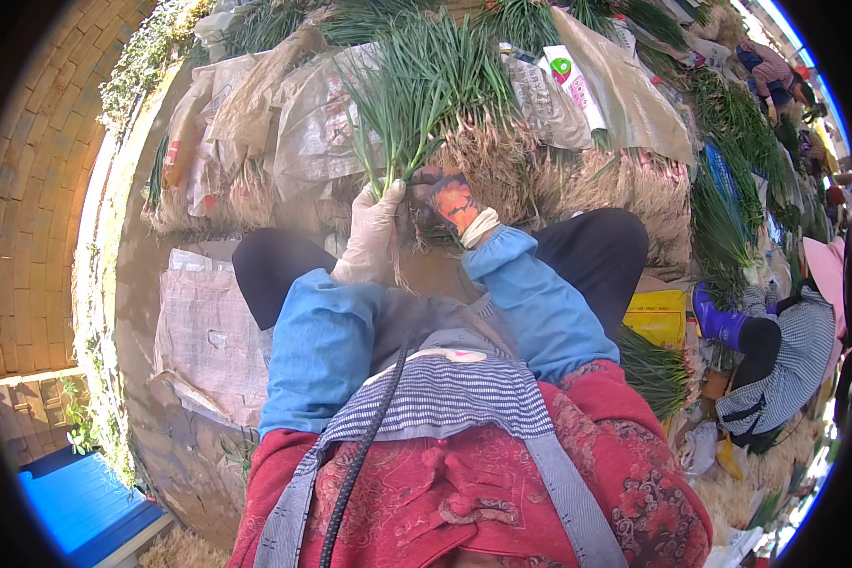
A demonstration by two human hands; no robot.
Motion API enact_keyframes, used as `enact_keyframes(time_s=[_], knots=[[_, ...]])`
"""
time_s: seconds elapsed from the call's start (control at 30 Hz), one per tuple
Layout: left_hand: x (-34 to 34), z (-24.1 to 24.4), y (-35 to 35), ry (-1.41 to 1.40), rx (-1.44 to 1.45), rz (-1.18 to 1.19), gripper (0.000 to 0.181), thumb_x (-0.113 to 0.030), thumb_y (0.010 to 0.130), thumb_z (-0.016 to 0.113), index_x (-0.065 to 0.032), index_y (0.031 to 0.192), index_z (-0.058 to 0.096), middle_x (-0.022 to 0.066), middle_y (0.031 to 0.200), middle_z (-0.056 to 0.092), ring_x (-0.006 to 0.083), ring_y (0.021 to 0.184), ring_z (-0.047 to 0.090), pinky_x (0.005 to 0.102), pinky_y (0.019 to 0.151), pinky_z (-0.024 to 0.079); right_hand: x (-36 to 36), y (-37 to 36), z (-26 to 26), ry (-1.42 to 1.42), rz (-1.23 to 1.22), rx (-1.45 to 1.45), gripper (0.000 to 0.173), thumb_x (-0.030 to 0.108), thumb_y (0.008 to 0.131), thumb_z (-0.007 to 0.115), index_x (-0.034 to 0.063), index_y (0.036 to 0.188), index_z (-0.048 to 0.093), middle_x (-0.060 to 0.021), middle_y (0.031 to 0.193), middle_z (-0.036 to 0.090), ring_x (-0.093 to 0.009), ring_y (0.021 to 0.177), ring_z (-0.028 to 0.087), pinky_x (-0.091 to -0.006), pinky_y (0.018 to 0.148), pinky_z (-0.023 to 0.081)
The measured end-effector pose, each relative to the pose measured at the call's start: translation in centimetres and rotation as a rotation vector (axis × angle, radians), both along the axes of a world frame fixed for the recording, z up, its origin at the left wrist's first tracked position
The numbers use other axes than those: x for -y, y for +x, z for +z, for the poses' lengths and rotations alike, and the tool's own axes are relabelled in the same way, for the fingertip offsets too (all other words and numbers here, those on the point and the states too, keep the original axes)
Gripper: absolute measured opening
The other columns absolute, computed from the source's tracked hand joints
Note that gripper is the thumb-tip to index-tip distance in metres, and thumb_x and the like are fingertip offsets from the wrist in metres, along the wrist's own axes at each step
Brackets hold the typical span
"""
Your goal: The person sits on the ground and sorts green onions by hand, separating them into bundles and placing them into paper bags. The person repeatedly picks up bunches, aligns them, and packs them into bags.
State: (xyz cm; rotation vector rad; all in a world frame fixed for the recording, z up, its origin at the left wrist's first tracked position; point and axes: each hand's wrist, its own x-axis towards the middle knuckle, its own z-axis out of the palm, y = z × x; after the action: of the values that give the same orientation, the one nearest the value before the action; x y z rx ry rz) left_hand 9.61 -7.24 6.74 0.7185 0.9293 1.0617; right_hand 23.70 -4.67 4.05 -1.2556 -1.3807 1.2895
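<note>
My left hand (373, 227), in a pale, thin glove, is closed around the lower stems of a small bunch of green onions (390, 135). The leaves fan upward and thin roots hang below my fist. Beside it, my right hand (446, 199), in a dark glove with an orange flower pattern, is at the base of the same bunch. Its fingertips are dark and partly hidden, so its grip is unclear. Just beyond my hands lies a larger pile of green onions (479, 85) with long, tangled, pale brown roots (483, 163).
Woven plastic sacks (326, 106) cover more onions ahead. A flattened sack (209, 334) lies at my left. A yellow bag (657, 316) and another onion bundle (653, 373) are at my right. People work further right, one in purple boots (721, 319). A brick surface borders the far left.
</note>
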Motion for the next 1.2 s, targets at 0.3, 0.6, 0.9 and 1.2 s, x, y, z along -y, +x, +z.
enact_keyframes(time_s=[0.3, 0.6, 0.9, 1.2], knots=[[-0.3, 0.2, -0.5, 0.15, -0.06, 0.122, 0.014, -0.019, 0.085, 0.057, -0.0064, 0.088, 0.053, -0.0019, 0.061, 0.048, 0.007, 0.049, 0.045, 0.0201, 0.044, 0.037, -5.0, 9.7, -1.8, 0.145, -0.023, 0.461, 0.068, 0.034, 0.068, 0.069, 0.0062, 0.125, 0.043, -0.0157, 0.121, 0.049, -0.03, 0.101, 0.055, -0.0365, 0.084, 0.045], [-1.9, -1.7, 0.6, 0.13, -0.141, 0.169, 0.014, -0.02, 0.086, 0.055, -0.008, 0.092, 0.053, -0.004, 0.062, 0.047, 0.0037, 0.047, 0.038, 0.0178, 0.04, 0.029, -7.4, 2.4, -0.7, 0.018, 0.249, 0.458, 0.032, 0.03, 0.072, 0.061, 0.0048, 0.091, 0.061, -0.0146, 0.087, 0.062, -0.029, 0.08, 0.059, -0.0362, 0.072, 0.046], [-3.0, -3.8, 1.9, -0.23, -0.088, 0.094, 0.014, -0.022, 0.086, 0.055, -0.0101, 0.089, 0.048, -0.0036, 0.061, 0.043, 0.0053, 0.045, 0.036, 0.0186, 0.038, 0.028, -9.0, 6.0, -13.9, 0.199, 0.054, 0.866, 0.029, 0.02, 0.084, 0.04, 0.0033, 0.102, 0.054, -0.0137, 0.094, 0.058, -0.026, 0.085, 0.056, -0.0348, 0.076, 0.046], [-4.2, -3.1, -0.7, -0.27, 0.301, 0.102, 0.022, -0.022, 0.087, 0.054, -0.008, 0.075, 0.043, -0.0013, 0.056, 0.038, 0.0073, 0.043, 0.033, 0.0204, 0.037, 0.025, -6.6, 12.5, -8.0, -0.103, 0.517, 1.427, 0.027, 0.016, 0.073, 0.054, 0.0051, 0.095, 0.064, -0.0137, 0.099, 0.062, -0.029, 0.088, 0.061, -0.0364, 0.075, 0.048]])
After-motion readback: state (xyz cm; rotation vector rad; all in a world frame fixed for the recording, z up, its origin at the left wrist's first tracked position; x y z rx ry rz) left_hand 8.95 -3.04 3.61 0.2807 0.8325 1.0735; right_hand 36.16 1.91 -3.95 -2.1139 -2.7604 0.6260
